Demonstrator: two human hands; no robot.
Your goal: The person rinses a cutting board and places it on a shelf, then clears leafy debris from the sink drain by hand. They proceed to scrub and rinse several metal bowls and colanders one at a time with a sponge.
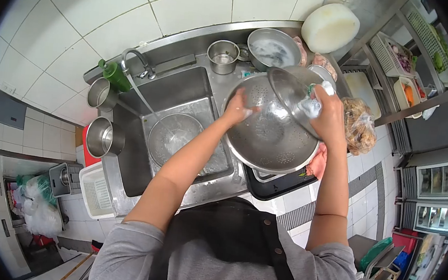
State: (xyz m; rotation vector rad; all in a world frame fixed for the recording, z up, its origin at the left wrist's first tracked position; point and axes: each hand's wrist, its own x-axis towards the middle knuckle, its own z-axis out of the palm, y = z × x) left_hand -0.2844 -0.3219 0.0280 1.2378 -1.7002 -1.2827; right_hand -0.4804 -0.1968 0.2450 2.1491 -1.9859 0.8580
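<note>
My right hand [327, 114] is closed around a foam-covered scrubbing pad [309, 104] with a bit of green showing. It presses at a metal bowl [287, 89] that stands tilted, its rim crossing a large perforated colander [271, 144]. My left hand [237, 112] is over the colander's left side, suds on it, thumb and fingers apart and slightly blurred. Left of the colander, the steel sink [136, 172] holds a round strainer [174, 130] under water running from the faucet [135, 63].
Behind stand a small pot [223, 57] and a basin of sudsy water [274, 48]. Two pots [104, 136] and a green bottle [115, 75] line the sink's left edge. A black tray [271, 184] lies below the colander; a filled plastic bag [359, 125] is at right.
</note>
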